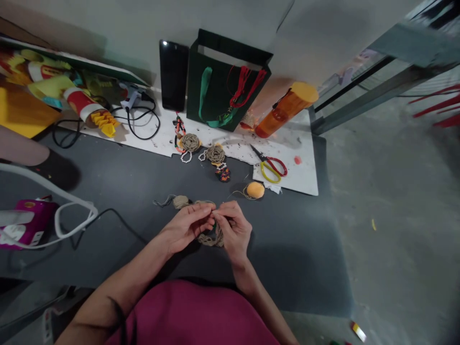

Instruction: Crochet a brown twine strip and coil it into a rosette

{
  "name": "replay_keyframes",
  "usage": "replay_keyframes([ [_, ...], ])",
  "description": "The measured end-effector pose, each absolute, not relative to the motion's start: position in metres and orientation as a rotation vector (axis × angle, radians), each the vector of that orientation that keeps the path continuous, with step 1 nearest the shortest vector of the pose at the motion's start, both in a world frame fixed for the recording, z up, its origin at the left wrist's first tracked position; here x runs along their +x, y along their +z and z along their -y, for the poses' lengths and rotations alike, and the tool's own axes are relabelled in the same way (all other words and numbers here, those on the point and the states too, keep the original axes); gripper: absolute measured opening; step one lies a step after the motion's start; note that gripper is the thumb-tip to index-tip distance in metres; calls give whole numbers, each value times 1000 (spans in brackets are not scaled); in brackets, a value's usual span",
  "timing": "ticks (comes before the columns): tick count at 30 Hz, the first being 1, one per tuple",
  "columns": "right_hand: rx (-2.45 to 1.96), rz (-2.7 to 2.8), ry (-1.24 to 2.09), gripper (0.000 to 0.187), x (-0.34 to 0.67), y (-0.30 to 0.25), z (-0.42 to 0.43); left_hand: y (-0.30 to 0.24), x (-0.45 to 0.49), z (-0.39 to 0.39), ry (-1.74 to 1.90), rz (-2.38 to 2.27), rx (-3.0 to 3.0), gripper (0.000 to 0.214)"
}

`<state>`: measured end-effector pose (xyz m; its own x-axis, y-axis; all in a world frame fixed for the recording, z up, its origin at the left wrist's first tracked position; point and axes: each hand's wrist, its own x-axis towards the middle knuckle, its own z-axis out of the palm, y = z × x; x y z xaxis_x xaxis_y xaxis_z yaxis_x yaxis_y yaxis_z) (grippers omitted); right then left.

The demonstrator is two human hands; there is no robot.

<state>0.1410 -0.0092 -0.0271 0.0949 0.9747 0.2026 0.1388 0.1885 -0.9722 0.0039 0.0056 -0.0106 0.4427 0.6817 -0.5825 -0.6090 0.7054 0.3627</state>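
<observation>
My left hand (187,226) and my right hand (233,229) meet low in the middle of the head view, fingers pinched together on a coiled piece of jute cord (212,238). The coil hangs between both palms. A loose end of the same cord runs back to a small jute roll (179,201) on the grey mat (298,249). Just beyond my right hand lies a small orange ball with thread (255,190). Two finished jute rosettes with beads (203,154) lie farther back.
Red-and-yellow scissors (272,166) lie on a white board (305,182). A dark green gift bag (224,81), a phone (173,74) and an orange bottle (285,110) stand by the wall. A glue gun with black cable (134,103) and craft paper are at back left, a pink box (27,220) at left.
</observation>
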Motion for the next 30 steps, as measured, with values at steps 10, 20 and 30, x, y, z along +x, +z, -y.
replay_keyframes([
  [10, -1146, 1325, 885, 14, 138, -26, 9, -7, -2, -7, 783, -851, 233, 31],
  [20, -1045, 1366, 871, 15, 135, -26, 10, -7, -15, -11, 661, -891, 428, 30],
  [30, -1045, 1300, 976, 11, 135, -30, 11, -12, -12, -10, 669, -935, 535, 32],
])
